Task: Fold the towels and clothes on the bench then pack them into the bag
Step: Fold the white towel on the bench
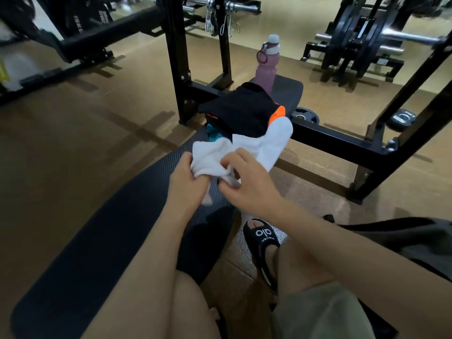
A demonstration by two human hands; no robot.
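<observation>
Both my hands, left hand (186, 177) and right hand (247, 182), grip the crumpled white towel (244, 148), unfolded; the dark clothes pile (239, 111) beyond waits on the tabletop (97, 241); nothing looks packed.

Single head-worn view, wide-angle, looking forward and down along the black bench (80, 241) from its near end. Close above the bench pad, with bare forearms and thighs filling the lower frame. Facing toward the bench's far end, where a pink bottle (266, 67) stands, and on to the black rack uprights (177, 57) just beyond. Tilted so that the bench runs diagonally from lower left to upper centre. Straight lines bent near the edges by the lens
</observation>
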